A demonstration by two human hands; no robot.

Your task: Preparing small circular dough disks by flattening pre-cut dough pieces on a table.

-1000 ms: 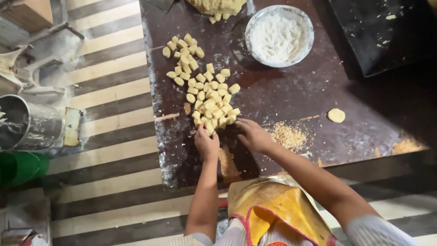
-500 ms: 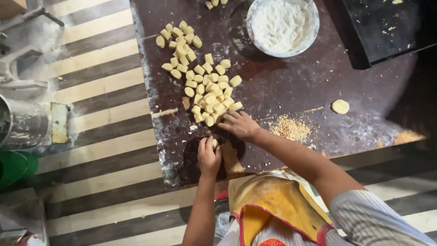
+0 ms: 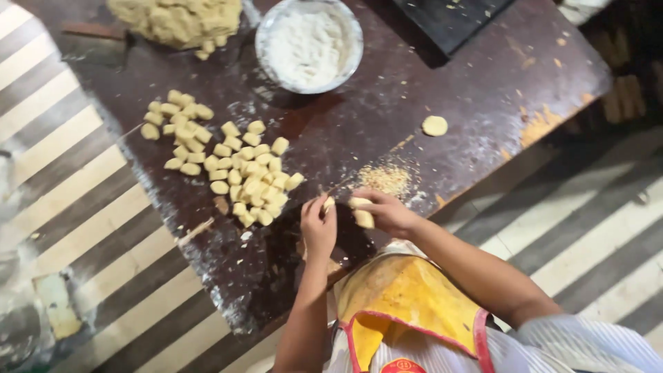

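Observation:
My left hand (image 3: 318,226) pinches a small pale dough piece (image 3: 329,204) between its fingertips, just above the near edge of the dark wooden table (image 3: 359,131). My right hand (image 3: 388,211) is closed on a short roll of dough (image 3: 362,215), its end close to the left hand's piece. A heap of several cut dough pieces (image 3: 235,169) lies on the table just left of and beyond the hands. I wear a yellow apron (image 3: 407,304) edged in red.
A metal bowl of white flour (image 3: 308,43) stands at the far side, beside a big lump of dough (image 3: 176,19). One flat dough disc (image 3: 434,125) and a patch of crumbs (image 3: 388,178) lie to the right. Striped floor surrounds the table.
Both hands have lifted off the table surface and come together, each now holding dough. The view has shifted right and closer.

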